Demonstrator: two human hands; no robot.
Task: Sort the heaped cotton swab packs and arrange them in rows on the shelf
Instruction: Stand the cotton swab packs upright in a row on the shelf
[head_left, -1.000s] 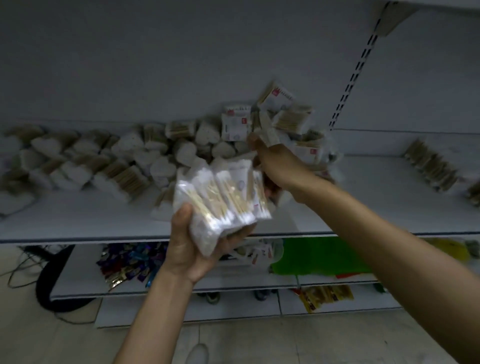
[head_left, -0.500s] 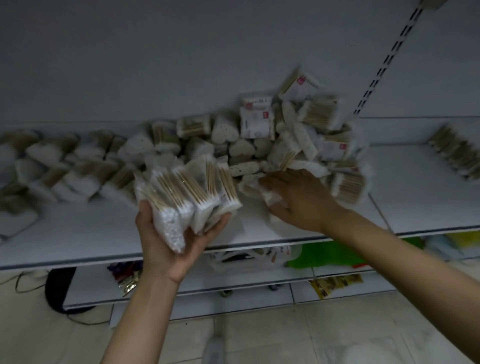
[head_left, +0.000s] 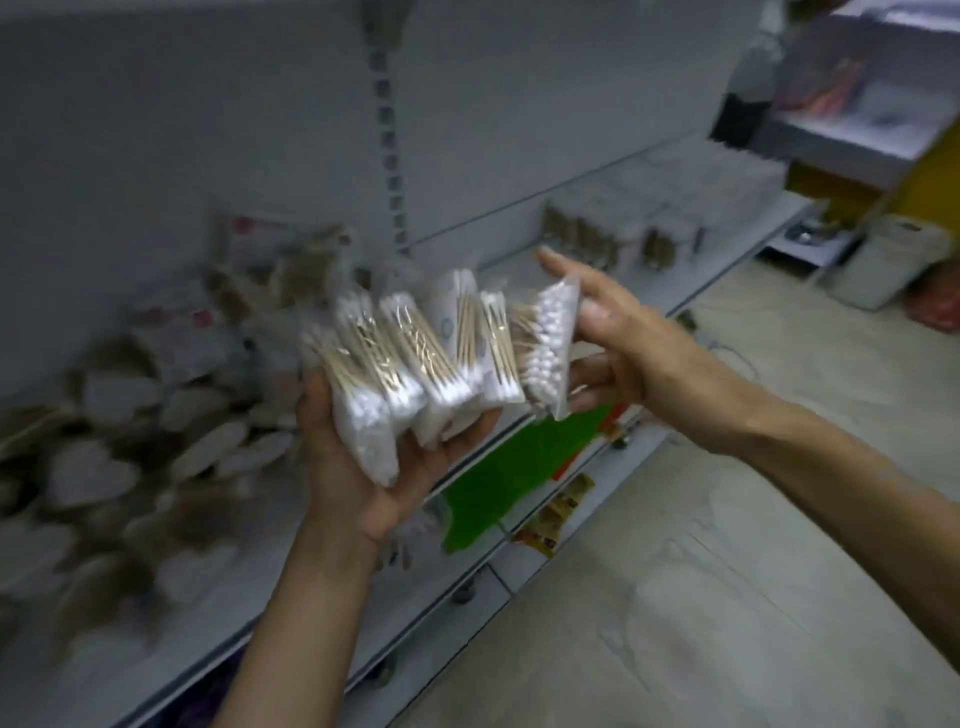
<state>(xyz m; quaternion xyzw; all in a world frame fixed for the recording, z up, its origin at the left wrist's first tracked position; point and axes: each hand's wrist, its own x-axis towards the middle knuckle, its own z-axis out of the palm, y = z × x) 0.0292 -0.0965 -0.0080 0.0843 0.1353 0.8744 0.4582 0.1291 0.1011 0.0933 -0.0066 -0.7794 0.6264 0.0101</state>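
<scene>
My left hand (head_left: 358, 467) grips a fanned stack of clear cotton swab packs (head_left: 410, 364), wooden sticks and white tips showing, held up in front of the shelf (head_left: 218, 618). My right hand (head_left: 639, 353) holds one more swab pack (head_left: 548, 348) against the right end of that stack, thumb and fingers around it. A blurred heap of swab packs (head_left: 171, 415), some heart-shaped, lies on the shelf to the left. Further right on the same shelf stands a short row of packs (head_left: 587, 234).
A slotted upright (head_left: 389, 150) divides the grey back panel. Lower shelves hold green packaging (head_left: 509, 478) and small yellow packets (head_left: 556, 514). The tiled floor (head_left: 727, 597) spreads to the right, with a white bag (head_left: 883, 260) and another shelf unit (head_left: 862, 104) beyond.
The view has swung right and blurred. My right hand left the heap with a pack and brought it to the stack in my left hand, which rose slightly.
</scene>
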